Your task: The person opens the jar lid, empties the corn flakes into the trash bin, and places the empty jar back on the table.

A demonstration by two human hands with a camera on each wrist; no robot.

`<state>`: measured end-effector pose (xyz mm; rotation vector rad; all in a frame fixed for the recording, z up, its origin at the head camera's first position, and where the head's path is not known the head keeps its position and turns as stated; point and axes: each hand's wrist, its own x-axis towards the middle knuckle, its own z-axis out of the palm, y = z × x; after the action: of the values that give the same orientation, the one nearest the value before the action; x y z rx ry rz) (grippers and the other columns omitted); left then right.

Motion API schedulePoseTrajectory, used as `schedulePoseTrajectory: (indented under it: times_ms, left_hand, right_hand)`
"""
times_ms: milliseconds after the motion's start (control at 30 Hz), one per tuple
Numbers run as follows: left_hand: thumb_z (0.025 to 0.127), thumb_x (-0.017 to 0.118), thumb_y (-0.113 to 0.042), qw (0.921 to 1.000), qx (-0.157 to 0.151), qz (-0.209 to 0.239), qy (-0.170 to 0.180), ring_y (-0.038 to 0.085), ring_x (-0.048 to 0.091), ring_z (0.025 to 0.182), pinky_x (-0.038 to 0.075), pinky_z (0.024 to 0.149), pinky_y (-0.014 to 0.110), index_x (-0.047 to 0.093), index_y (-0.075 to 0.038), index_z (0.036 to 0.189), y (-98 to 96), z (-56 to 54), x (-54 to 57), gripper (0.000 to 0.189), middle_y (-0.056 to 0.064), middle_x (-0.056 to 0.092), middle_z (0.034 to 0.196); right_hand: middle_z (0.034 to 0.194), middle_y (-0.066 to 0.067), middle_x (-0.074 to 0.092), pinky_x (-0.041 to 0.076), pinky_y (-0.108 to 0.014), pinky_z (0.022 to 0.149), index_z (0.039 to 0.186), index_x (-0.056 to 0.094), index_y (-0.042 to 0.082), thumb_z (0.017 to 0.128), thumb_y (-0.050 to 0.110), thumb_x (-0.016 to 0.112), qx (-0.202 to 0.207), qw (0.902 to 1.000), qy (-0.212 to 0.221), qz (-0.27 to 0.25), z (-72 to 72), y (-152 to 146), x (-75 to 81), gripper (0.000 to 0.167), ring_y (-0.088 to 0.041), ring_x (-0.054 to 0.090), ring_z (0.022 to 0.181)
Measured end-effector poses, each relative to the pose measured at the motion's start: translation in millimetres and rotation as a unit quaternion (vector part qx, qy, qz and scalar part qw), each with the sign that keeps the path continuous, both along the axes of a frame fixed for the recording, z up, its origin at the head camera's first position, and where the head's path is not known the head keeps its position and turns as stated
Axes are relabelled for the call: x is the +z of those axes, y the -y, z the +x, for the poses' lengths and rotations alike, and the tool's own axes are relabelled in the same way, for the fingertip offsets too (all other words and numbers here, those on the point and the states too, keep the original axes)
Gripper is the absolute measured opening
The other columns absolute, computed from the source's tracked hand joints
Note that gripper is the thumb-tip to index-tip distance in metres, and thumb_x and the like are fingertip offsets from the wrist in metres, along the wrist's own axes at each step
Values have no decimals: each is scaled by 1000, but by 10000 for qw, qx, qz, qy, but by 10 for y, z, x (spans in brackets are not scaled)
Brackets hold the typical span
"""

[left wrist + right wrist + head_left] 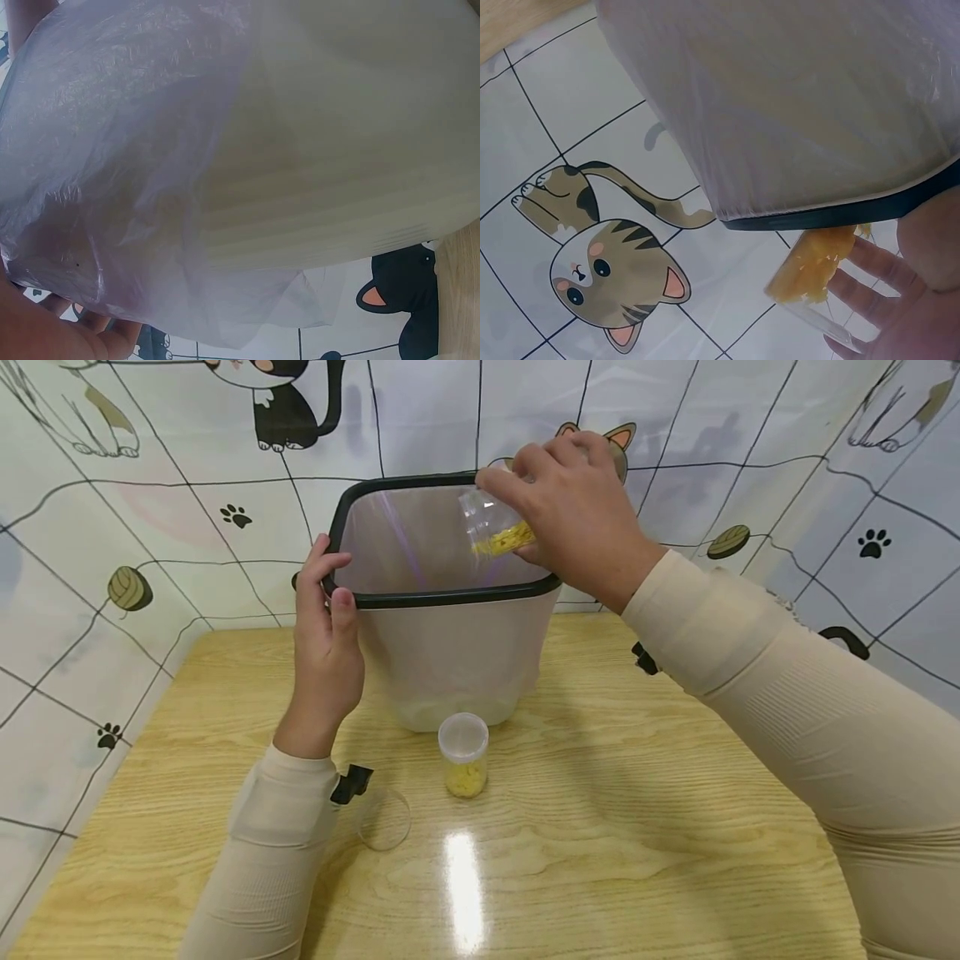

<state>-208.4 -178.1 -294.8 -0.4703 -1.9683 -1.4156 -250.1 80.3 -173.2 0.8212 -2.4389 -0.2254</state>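
Note:
A pale trash bin [450, 652] with a black rim stands on the table, lined with a thin translucent plastic bag [135, 150]. My left hand [326, 660] grips the bin's left front corner, fingers and thumb at the rim. Over the right side of the bin's mouth, my right hand [577, 518] holds a clear plastic jar [480, 514] tipped on its side, its mouth toward the inside. Yellow bits [814, 262] lie along the jar's lower wall. An upright clear jar [463, 739] with yellow bits at its bottom stands in front of the bin.
A clear round lid [384, 820] lies flat on the wooden table [600, 860], right of my left wrist. White sheeting [420, 418] printed with cats and paw marks rises behind the bin and along both sides.

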Motion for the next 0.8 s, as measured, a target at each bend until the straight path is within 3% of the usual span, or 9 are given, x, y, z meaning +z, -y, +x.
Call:
schedulePoseTrajectory:
  times_ms: [800]
  left_hand:
    - [91,34,-78,10000,66,-51,-19,9,21,153,20,123,32,43,-2,138,-11,-1,-7,90,3,26,164]
  right_hand:
    - [133,-16,58,28,-58,115,138,50,19,80,22,85,124,9997,-230,0,15,-3,-19,68,-38,50,128]
